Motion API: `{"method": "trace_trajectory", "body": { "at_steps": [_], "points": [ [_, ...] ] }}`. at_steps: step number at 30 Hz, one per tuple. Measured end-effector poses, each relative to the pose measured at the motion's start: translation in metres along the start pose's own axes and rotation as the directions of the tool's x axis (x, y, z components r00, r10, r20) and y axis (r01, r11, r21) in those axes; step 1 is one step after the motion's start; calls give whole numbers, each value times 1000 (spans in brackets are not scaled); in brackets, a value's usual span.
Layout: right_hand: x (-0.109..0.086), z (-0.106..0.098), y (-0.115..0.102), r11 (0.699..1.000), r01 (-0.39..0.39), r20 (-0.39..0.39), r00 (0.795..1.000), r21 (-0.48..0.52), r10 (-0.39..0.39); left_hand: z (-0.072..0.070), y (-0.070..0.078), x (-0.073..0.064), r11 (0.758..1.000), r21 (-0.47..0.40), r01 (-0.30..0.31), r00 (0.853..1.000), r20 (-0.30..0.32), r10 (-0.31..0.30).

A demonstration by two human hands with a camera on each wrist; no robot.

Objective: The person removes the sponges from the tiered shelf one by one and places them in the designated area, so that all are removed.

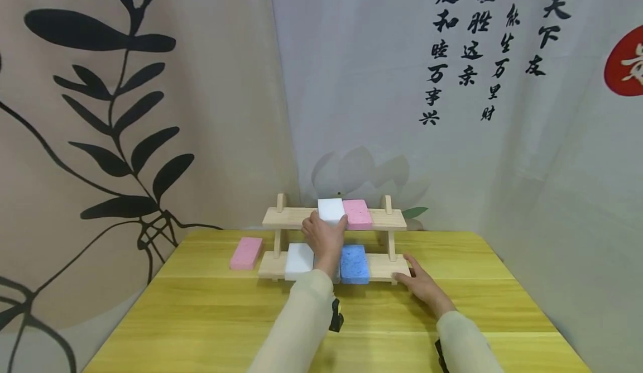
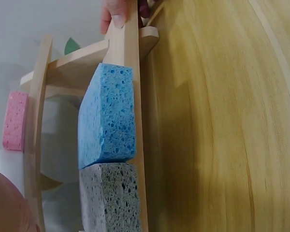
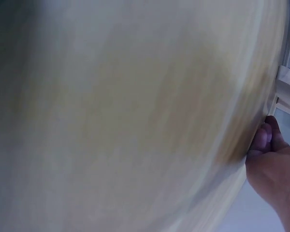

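A two-tier wooden rack (image 1: 385, 218) stands at the back of the table. My left hand (image 1: 324, 240) pinches a white sponge (image 1: 331, 209) on the upper shelf, fingers at its left and thumb at its right. Touching that sponge on the right is a pink sponge (image 1: 358, 213). The lower shelf carries another white sponge (image 1: 299, 259), a grey sponge (image 2: 121, 198) mostly hidden from the head view by my left wrist, and a blue sponge (image 1: 354, 263). At the lower shelf's right end, my right hand (image 1: 426, 288) grips the board, thumb and fingers on either side.
Left of the rack, a second pink sponge (image 1: 246, 253) lies on the wooden table (image 1: 392, 328). Close behind the rack hangs a pale cloth (image 1: 231, 110) printed with dark leaves and writing.
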State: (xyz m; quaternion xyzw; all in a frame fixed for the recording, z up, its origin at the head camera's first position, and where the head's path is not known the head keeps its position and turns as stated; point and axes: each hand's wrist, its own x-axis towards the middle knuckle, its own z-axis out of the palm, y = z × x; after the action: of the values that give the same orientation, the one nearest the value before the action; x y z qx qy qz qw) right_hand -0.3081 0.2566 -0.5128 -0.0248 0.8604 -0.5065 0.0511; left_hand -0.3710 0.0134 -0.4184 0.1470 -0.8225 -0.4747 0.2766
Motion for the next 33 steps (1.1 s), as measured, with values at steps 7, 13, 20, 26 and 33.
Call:
{"method": "trace_trajectory", "body": {
  "at_steps": [7,13,20,26,33],
  "points": [
    [13,0,14,997,-51,3,999,65,51,3,-1,0,1000,15,-5,1000,-4,5],
    [8,1,10,998,-35,-3,999,58,35,5,-1,1,999,43,8,1000,10,-9],
    [11,-1,11,996,-68,-3,998,66,68,6,-2,3,999,43,17,1000,10,-17],
    [7,2,5,998,-53,-7,999,33,53,4,-3,4,999,45,21,1000,14,-21],
    [0,2,-5,999,-38,-11,999,-18,38,1,-4,6,998,57,16,1000,-1,-16]
  ]
}}
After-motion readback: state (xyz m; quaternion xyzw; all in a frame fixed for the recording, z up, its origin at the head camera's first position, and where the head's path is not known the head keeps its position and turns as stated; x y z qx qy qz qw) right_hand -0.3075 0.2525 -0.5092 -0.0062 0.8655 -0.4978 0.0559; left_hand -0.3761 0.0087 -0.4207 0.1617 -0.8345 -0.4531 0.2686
